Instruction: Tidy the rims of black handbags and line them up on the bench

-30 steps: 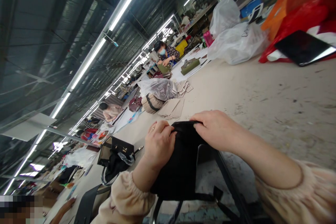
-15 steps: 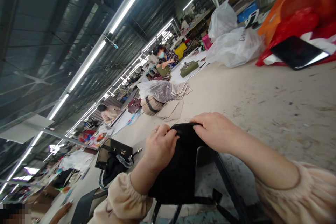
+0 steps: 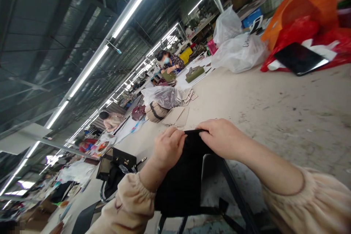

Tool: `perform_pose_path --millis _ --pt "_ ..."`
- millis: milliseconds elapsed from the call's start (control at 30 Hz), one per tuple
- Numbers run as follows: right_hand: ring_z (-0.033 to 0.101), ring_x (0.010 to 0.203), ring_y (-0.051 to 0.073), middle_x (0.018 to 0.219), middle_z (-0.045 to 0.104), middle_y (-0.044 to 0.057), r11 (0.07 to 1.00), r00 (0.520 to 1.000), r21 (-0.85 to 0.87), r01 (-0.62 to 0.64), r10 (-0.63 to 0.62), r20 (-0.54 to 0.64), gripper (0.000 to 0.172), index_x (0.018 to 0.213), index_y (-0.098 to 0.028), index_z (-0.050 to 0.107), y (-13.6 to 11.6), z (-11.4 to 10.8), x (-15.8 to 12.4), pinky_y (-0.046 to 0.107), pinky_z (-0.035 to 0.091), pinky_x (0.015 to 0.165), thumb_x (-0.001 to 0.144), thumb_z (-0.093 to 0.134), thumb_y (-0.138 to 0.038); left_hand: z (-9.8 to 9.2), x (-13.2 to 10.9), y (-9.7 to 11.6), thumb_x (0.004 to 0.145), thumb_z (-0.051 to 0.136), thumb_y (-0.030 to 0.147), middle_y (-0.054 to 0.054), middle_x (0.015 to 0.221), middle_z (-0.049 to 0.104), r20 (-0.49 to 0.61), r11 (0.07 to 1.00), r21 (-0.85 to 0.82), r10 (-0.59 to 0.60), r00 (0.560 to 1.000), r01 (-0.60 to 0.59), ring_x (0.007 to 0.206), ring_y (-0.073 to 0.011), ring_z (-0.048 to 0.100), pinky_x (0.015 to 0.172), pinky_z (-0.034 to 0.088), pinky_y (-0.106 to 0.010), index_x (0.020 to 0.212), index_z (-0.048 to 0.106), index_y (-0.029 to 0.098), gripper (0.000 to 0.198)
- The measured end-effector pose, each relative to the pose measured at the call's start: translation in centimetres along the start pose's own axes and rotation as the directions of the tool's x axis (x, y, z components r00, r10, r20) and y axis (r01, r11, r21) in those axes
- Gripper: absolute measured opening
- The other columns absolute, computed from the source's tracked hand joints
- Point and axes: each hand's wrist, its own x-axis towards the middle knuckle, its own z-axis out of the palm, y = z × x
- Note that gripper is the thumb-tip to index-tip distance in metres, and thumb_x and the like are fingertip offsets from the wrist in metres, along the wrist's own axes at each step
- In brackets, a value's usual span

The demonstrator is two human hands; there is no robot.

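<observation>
A black bag (image 3: pixel 183 179) with dark straps lies on the worn beige table (image 3: pixel 287 106) in front of me. My left hand (image 3: pixel 168 148) is closed on its top edge at the left, fingers curled over the fabric. My right hand (image 3: pixel 223 139) grips the same top edge from the right, fingers pressed onto it. The two hands almost touch. Both sleeves are pale pink with gathered cuffs.
Another black bag (image 3: pixel 120 164) lies to the left. Farther along are cardboard pieces (image 3: pixel 177 115), a clear plastic bag (image 3: pixel 161 96), white plastic bags (image 3: pixel 238 53), red and orange bags (image 3: pixel 304 18) and a dark flat panel (image 3: pixel 297 58). Other people work along the long tables.
The view has shifted slightly. My left hand's fingers have curled tighter over the bag's top edge, closer to my right hand. The bag stays in place.
</observation>
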Motion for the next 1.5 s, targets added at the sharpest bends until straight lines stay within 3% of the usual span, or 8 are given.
perform_pose_path --millis 300,833,1000,1100,1200,1500 --pt "0.064 0.09 0.018 0.096 0.073 0.001 1.0 1.0 0.017 -0.014 0.014 0.003 0.035 0.095 -0.026 0.072 -0.25 0.08 0.07 0.027 0.042 0.077 0.081 0.041 -0.019 0.39 0.34 -0.11 0.087 0.055 0.023 -0.002 0.081 0.065 -0.022 0.987 -0.161 -0.02 1.0 0.016 0.075 -0.0129 0.061 0.071 0.048 -0.025 0.086 0.064 0.019 0.011" --pt "0.064 0.086 0.02 0.093 0.073 0.004 0.999 0.999 -0.028 -0.034 0.034 -0.022 0.033 0.089 -0.023 0.072 -0.69 0.39 0.03 0.029 0.041 0.073 0.081 0.04 -0.018 0.74 0.55 -0.33 0.079 0.054 0.014 -0.001 0.068 0.057 -0.033 0.987 -0.113 0.108 0.994 -0.111 0.065 -0.0127 0.054 0.061 0.041 -0.025 0.068 0.058 0.018 0.012" --pt "0.062 0.089 0.018 0.098 0.071 0.002 0.999 0.991 0.017 -0.049 0.051 -0.124 0.033 0.1 -0.026 0.068 -0.53 0.59 -0.14 0.027 0.04 0.073 0.076 0.048 -0.018 0.46 0.74 -0.22 0.078 0.054 0.014 0.0 0.064 0.054 -0.059 0.97 -0.162 0.173 0.983 -0.181 0.061 -0.0115 0.05 0.06 0.04 -0.024 0.068 0.057 0.017 0.011" --pt "0.059 0.076 0.015 0.082 0.069 -0.001 1.0 0.987 0.01 -0.01 0.012 -0.161 0.023 0.083 -0.025 0.067 -0.4 0.38 -0.33 0.025 0.037 0.064 0.072 0.051 -0.015 0.34 0.87 -0.11 0.078 0.054 0.014 0.002 0.059 0.05 -0.061 0.961 -0.174 0.208 0.976 -0.216 0.058 -0.0112 0.047 0.062 0.041 -0.025 0.066 0.056 0.018 0.013" --pt "0.057 0.073 0.014 0.077 0.067 -0.002 0.999 0.988 0.001 0.055 -0.054 -0.145 0.02 0.073 -0.024 0.067 -0.22 0.2 -0.37 0.024 0.037 0.065 0.071 0.051 -0.012 0.45 0.85 -0.08 0.078 0.053 0.014 0.003 0.056 0.047 -0.064 0.959 -0.174 0.215 0.975 -0.223 0.057 -0.0114 0.048 0.067 0.044 -0.026 0.063 0.052 0.018 0.015" --pt "0.063 0.082 0.015 0.091 0.072 -0.001 0.995 0.993 -0.06 0.084 -0.089 -0.079 0.031 0.087 -0.029 0.075 -0.47 0.26 -0.38 0.025 0.042 0.076 0.079 0.048 -0.016 0.27 0.01 -0.25 0.076 0.055 0.014 0.007 0.05 0.04 -0.052 0.943 -0.283 0.169 0.984 -0.177 0.049 -0.0083 0.043 0.08 0.049 -0.029 0.063 0.055 0.018 0.014"
